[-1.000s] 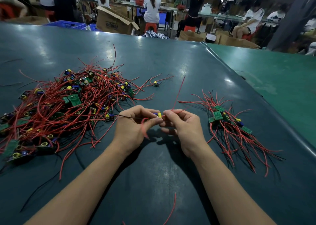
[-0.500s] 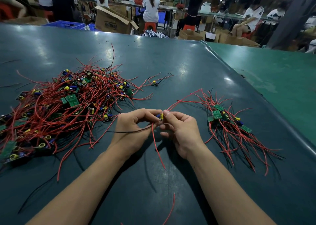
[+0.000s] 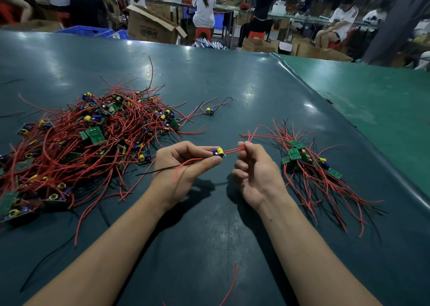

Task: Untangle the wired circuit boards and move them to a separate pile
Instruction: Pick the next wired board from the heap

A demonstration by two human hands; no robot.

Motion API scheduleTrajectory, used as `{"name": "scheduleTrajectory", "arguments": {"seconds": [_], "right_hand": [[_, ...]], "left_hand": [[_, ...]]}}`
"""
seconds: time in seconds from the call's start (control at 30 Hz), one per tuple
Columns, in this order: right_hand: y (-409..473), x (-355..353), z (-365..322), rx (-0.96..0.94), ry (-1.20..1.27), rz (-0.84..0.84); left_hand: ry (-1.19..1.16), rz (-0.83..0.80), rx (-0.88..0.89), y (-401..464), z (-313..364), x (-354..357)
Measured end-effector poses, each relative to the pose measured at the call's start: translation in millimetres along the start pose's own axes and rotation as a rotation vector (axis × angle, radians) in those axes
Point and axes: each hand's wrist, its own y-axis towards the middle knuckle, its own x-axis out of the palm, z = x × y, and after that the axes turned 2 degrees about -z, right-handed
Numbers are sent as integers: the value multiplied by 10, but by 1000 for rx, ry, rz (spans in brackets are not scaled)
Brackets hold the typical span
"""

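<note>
left hand [image 3: 183,166] grip: pinching small circuit board [image 3: 218,152] above dark green table [image 3: 232,84] | right hand [image 3: 253,173] grip: curled, pinching board's red wires [image 3: 235,149] | tangled pile [image 3: 76,143] at left | sorted pile [image 3: 309,166] at right, just beside right hand
</note>
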Motion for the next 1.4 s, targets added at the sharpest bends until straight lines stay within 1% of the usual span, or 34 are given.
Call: {"name": "scheduleTrajectory", "arguments": {"seconds": [0.07,0.1,0.2,0.23,0.3,0.37,0.43,0.47,0.57,0.6,0.67,0.77,0.9,1.07,1.1,1.2,1.27,1.33,1.4], "right_hand": [[6,3,17,-3,2,-7],[14,-7,24,-62,-62,1],[36,-64,48,-395,-453,42],[39,-82,53,-458,-546,53],[60,-115,67,-508,-641,83],[75,-123,62,-553,-679,131],[91,-124,33,-549,-614,184],[98,-120,16,-503,-518,186],[77,-97,-37,-294,-128,112],[74,-97,-54,-244,-53,94],[58,-97,-85,-205,9,69],[68,-96,-111,-265,-20,45],[71,-99,-135,-421,-110,52],[48,-110,-195,-521,-44,48],[43,-115,-203,-566,-82,55],[14,-133,-168,-787,-343,75],[12,-139,-125,-855,-418,80],[23,-141,-119,-804,-397,88],[36,-122,-132,-624,-321,80]], "left_hand": [[0,-3,-9,0,0,0],[1,-2,-12,3,-1,-7],[16,-7,-23,18,3,-60],[19,-10,-28,21,0,-73],[25,-12,-47,22,-6,-88],[26,-4,-68,18,-12,-97],[28,6,-74,28,-19,-102],[29,10,-80,34,-20,-104],[29,18,-112,48,-37,-109],[32,20,-129,53,-44,-110],[21,27,-166,63,-51,-116],[-55,31,-205,72,-30,-139],[-132,-15,-239,67,-5,-176],[-230,-45,-309,91,36,-202],[-240,-63,-323,89,47,-203],[-270,-121,-369,79,82,-207],[-298,-104,-388,87,81,-216],[-333,-67,-372,99,69,-225],[-351,-28,-325,114,42,-224]]}}
